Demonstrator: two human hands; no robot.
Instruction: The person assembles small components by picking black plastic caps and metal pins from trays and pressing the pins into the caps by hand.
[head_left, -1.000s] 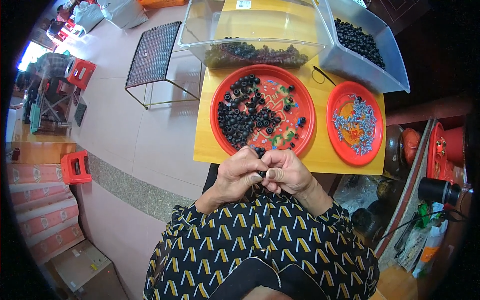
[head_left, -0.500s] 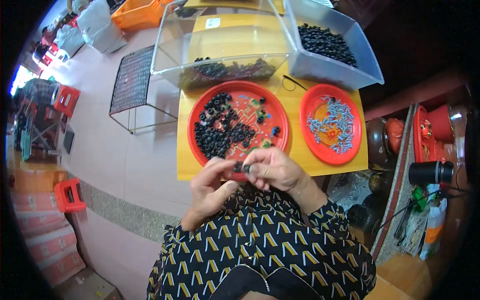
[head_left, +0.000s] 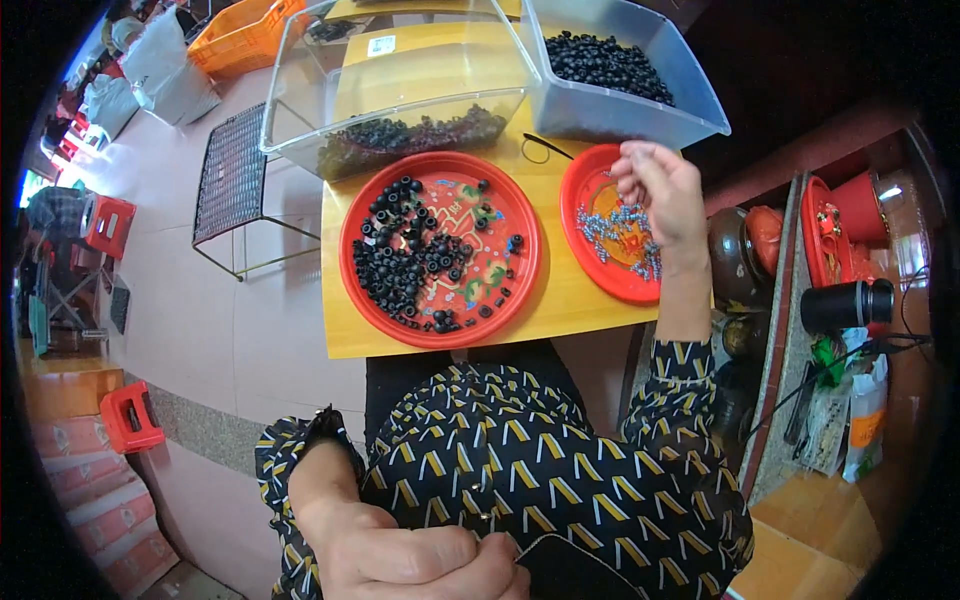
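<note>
My right hand (head_left: 660, 190) is raised over the far right of the small red plate (head_left: 578, 250), fingertips bent together; anything between them is too small to make out. Tiny silvery-blue metal pieces (head_left: 606, 232) lie scattered on that plate. My left hand (head_left: 425, 565) is drawn in close to my chest at the bottom of the view, its fingers curled closed with their contents hidden. The big round red tray (head_left: 532, 245) holds many small black ring-shaped parts (head_left: 400, 275), heaped mostly on its left side, with loose ones at the right and near rim.
A clear bin (head_left: 400, 95) partly filled with black parts and a translucent bin (head_left: 610, 115) of black parts stand behind the trays on the yellow table (head_left: 345, 340). Black-handled scissors (head_left: 540, 150) lie between. Left stands a woven stool (head_left: 232, 165); right, a shelf with a black flask (head_left: 845, 306).
My hands, together over the big tray's near edge with black parts, have parted. The left came back to my chest; the right went out over the small plate. The view shifted slightly.
</note>
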